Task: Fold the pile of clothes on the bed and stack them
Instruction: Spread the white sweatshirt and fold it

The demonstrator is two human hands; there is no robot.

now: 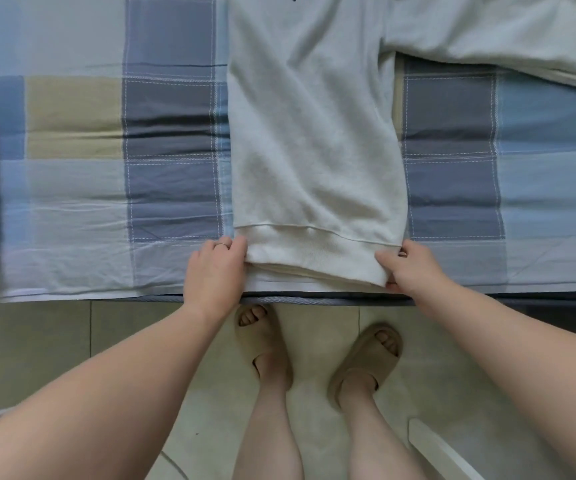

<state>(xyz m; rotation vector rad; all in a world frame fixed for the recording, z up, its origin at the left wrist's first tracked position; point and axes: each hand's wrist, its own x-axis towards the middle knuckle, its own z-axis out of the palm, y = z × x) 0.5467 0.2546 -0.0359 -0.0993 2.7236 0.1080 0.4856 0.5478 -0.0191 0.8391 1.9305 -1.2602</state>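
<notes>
Forearms reach from the tiled floor over the bed (pixel 175 188) edge, where a white sweatshirt (pixel 314 150) lies flat. The left hand (pixel 217 268) and right hand (pixel 407 268) each pinch a corner of its ribbed hem, fingers curled round the fabric. One sleeve lies spread out to the right, so the fold looks half done; next, probably tuck that sleeve in, then lift the hem toward the collar. A dark mark at the top edge is unreadable.

The head camera looks steeply down from close above the bed (pixel 72 188) edge and floor (pixel 30 334).
</notes>
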